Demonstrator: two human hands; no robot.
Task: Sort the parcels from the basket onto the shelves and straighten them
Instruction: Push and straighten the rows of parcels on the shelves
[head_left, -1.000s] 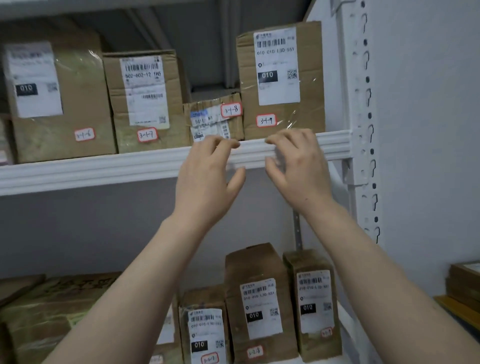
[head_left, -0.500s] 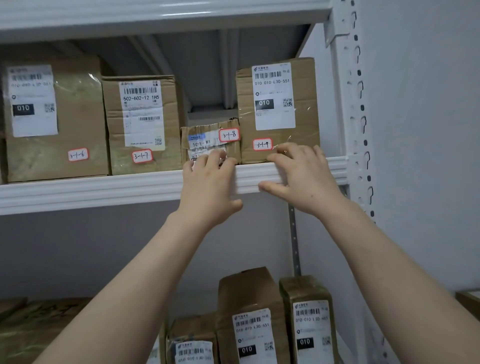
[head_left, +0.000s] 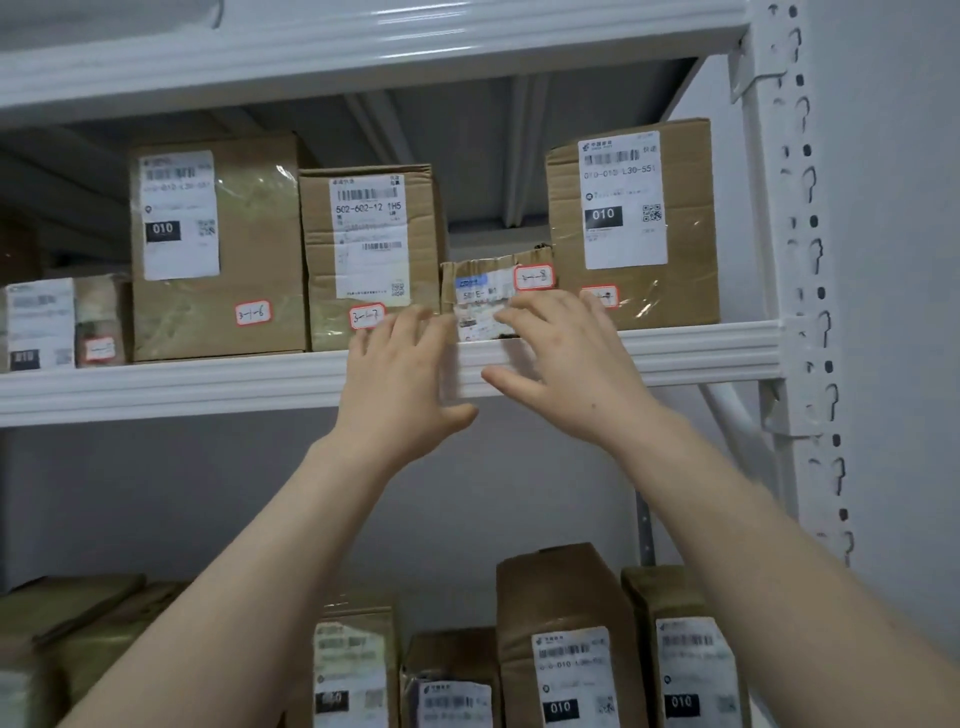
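Observation:
A row of brown cardboard parcels stands on the upper white shelf (head_left: 208, 384). Between a medium parcel tagged 3-1-7 (head_left: 369, 249) and a tall parcel (head_left: 631, 218) at the right sits a small low parcel tagged 3-1-8 (head_left: 488, 280). My left hand (head_left: 400, 379) reaches up with straight fingers touching the lower front of the 3-1-7 parcel. My right hand (head_left: 566, 358) has spread fingers laid against the front of the small parcel and the tall parcel's lower edge. Neither hand grips anything.
Further left on the same shelf are a large parcel tagged 3-1-6 (head_left: 218, 244) and a small one (head_left: 57, 322). The lower shelf holds several upright parcels (head_left: 566, 639). A white perforated upright (head_left: 810, 260) and grey wall bound the right side.
Both hands have risen from the shelf's front edge and shifted left, onto the parcel fronts. The view has tilted upward, showing the shelf above.

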